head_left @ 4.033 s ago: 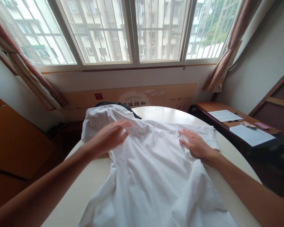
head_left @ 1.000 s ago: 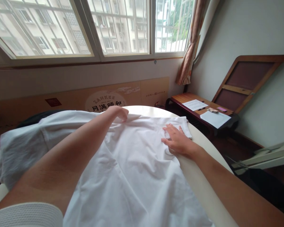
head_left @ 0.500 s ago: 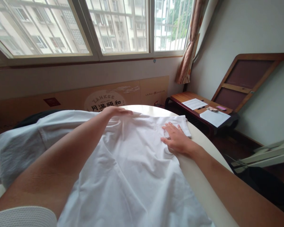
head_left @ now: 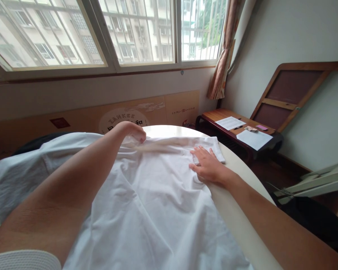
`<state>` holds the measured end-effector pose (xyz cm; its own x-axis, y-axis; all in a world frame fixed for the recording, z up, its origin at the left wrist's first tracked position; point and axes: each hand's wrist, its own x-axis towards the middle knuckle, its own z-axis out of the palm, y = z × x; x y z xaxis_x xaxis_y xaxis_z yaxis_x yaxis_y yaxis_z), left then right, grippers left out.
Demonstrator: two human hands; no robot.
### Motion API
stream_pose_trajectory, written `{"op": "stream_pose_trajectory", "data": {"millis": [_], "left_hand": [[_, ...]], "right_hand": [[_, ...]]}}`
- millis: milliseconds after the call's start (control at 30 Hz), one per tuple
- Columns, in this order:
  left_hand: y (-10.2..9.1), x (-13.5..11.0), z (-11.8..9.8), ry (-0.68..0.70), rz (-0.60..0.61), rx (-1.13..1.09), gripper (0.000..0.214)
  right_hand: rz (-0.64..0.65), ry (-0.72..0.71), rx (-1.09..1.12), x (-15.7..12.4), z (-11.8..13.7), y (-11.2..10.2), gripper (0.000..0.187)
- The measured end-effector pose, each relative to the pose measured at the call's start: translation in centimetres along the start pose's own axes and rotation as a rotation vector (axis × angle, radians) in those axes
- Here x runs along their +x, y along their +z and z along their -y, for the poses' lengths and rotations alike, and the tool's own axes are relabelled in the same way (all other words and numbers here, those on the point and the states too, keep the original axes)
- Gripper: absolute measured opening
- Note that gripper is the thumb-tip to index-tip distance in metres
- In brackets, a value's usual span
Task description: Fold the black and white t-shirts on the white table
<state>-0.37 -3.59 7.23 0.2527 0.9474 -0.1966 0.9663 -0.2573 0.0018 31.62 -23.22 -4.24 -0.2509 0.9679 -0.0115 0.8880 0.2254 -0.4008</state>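
A white shirt [head_left: 160, 195] lies wrinkled across the round white table [head_left: 242, 206], with one sleeve stretching to the right. At the shirt's far edge, my left hand [head_left: 135, 132] is closed with its fingers curled on the fabric; the fingertips are partly hidden. My right hand [head_left: 207, 161] rests flat, fingers spread, on the sleeve close to its hem. More of the shirt is bunched on the left, behind and beneath my left forearm.
Beyond the table, a printed cardboard panel [head_left: 157, 108] leans under the window. To the right stands a low wooden table [head_left: 211, 116] with paper sheets [head_left: 254, 140]. A dark bag-like object [head_left: 312, 217] is at the lower right.
My left hand has gone from lying flat with fingers extended to curled closed, drawing slightly left. Fabric along the far edge has shifted. My right hand stays on the sleeve.
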Motion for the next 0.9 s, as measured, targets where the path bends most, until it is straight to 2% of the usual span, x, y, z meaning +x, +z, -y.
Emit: {"op": "stream_pose_trajectory", "data": {"millis": [100, 167, 233, 300, 400, 467, 567, 667, 733, 800, 900], "left_hand": [[-0.2, 0.0, -0.2, -0.008, 0.159, -0.026, 0.028], [-0.4, 0.1, -0.5, -0.001, 0.156, -0.061, 0.023], [-0.5, 0.2, -0.8, -0.022, 0.068, -0.119, 0.019], [-0.5, 0.6, -1.2, -0.082, -0.105, -0.152, 0.022], [-0.1, 1.4, -2.0, -0.185, -0.395, -0.062, 0.035], [0.5, 2.0, -2.6, -0.225, -0.521, 0.014, 0.038], [2.1, 2.7, -3.3, -0.282, -0.612, 0.051, 0.043], [3.8, 2.5, -4.1, -0.343, -0.553, 0.06, 0.052], [4.8, 1.3, -5.2, -0.287, -0.496, 0.083, 0.052], [5.7, -1.4, -6.9, -0.145, -0.465, 0.085, 0.051], [7.9, -8.6, -10.3, 0.124, -0.405, 0.037, 0.057]], "right_hand": [[0.006, 0.003, 0.005, -0.1, 0.3, -0.1, 0.066], [0.008, 0.006, 0.003, -0.1, 0.4, -0.2, 0.066], [0.003, 0.015, -0.002, -0.1, 0.5, -0.1, 0.066], [-0.023, 0.032, -0.009, -0.2, 0.7, -0.1, 0.067], [-0.086, 0.009, -0.003, -0.7, 1.2, -0.1, 0.07], [-0.079, -0.061, 0.012, -1.0, 1.7, -0.1, 0.069], [0.013, -0.14, 0.003, -1.6, 2.0, -0.3, 0.07], [0.048, -0.129, -0.045, -1.8, 1.9, -0.5, 0.077], [0.045, -0.097, -0.065, -1.8, 1.6, -0.7, 0.084], [0.039, -0.048, -0.068, -1.6, 1.1, -0.9, 0.085], [-0.001, 0.043, -0.083, -1.0, 0.3, -1.0, 0.07]]}}
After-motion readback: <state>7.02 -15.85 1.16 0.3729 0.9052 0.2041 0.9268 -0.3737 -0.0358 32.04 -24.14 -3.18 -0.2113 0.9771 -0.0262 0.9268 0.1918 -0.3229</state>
